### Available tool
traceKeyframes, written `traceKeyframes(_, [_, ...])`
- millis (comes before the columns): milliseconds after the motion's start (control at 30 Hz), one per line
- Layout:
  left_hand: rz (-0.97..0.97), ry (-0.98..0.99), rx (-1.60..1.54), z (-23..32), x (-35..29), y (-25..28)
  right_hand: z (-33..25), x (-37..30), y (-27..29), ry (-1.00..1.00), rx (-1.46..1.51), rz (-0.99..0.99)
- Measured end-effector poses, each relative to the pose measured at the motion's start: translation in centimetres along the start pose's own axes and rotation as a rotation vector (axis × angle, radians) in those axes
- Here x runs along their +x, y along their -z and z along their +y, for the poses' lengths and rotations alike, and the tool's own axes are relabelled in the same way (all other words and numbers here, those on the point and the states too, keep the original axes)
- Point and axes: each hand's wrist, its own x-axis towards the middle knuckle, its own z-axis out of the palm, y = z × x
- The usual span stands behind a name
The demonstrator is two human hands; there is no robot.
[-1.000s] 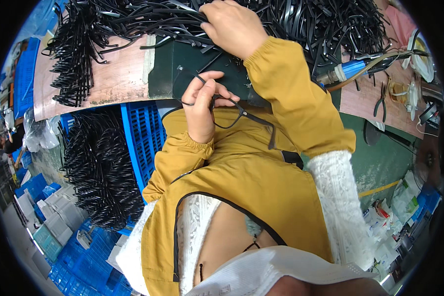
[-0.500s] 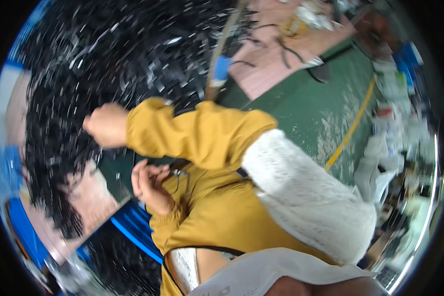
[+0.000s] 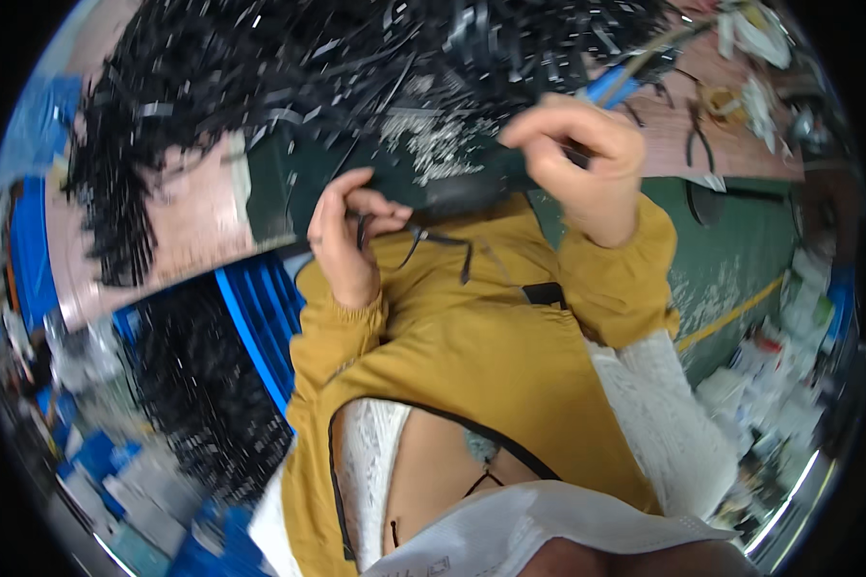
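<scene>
While the left hand (image 3: 344, 242) pinches the frame (image 3: 421, 234) by its rim, just off the near edge of the tabletop (image 3: 197, 197), the piece looks light, stiff and probably smooth, so best taken at the rim or bridge, not the slender temple. The left fingers curl upward; the right hand (image 3: 592, 159), raised at the near edge farther right, bends its fingers inward, though blur hides whether they grip anything.

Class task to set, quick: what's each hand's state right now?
Left hand: closed, holding a dark eyeglass frame.
Right hand: partly curled; cannot tell whether it holds anything.
</scene>
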Motion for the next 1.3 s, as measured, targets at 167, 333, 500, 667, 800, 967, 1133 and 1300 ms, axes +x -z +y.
traceKeyframes(167, [-0.176, 0.289, -0.071, 0.3, 0.1, -0.7, 5.1, -4.1, -2.2, -0.018, -0.227, -0.116])
traceKeyframes(333, [-0.466, 0.912, -0.060, -0.6, -1.1, -2.3, 7.9, -5.8, -3.3, -0.152, -0.014, 0.011])
traceKeyframes(500, [-0.485, 0.816, -0.099, -1.4, -1.1, -2.5, 9.2, -7.0, -4.8, -0.302, 0.165, 0.032])
traceKeyframes(667, [-0.464, 0.842, -0.093, -1.0, -0.7, -2.6, 9.3, -5.7, -5.2, -0.215, 0.144, -0.057])
traceKeyframes(800, [-0.482, 0.779, 0.060, -0.2, -0.7, -3.1, 9.3, -4.0, -4.2, -0.044, 0.008, -0.195])
traceKeyframes(967, [-0.466, 0.784, -0.102, -0.2, -0.5, -3.0, 10.1, -4.3, -4.9, 0.056, -0.026, -0.155])
traceKeyframes(1133, [-0.467, 0.737, -0.098, 0.2, -0.4, -2.2, 8.4, -6.3, -3.1, 0.106, -0.185, -0.015])
traceKeyframes(1300, [-0.515, 0.468, -0.053, 0.4, 0.3, -4.0, 9.6, -2.9, 4.2, 0.231, -0.084, 0.759])
